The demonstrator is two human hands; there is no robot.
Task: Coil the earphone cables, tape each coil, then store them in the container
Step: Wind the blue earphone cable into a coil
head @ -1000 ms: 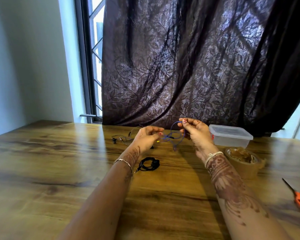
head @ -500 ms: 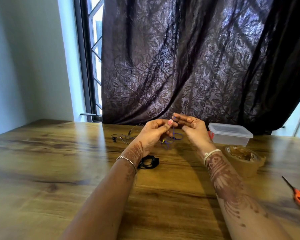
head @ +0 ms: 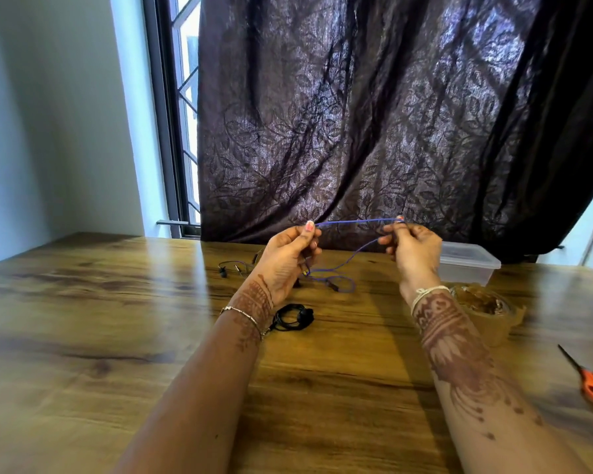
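1. The big brown wooden table (head: 83, 319) kept everything close to the person
2. The clear plastic box (head: 466, 265) sat at the far right with its lid on, waiting for coils
3. The brown roll of tape (head: 486, 313) sat just in front of it
4. The left hand (head: 285, 261) and right hand (head: 415, 251) each pinched the thin blue earphone cable (head: 356, 221), holding one piece straight above the table, probably to start a loop; the rest hung down
5. The small black earphone coil (head: 293, 318) lay by the left wrist, already wound
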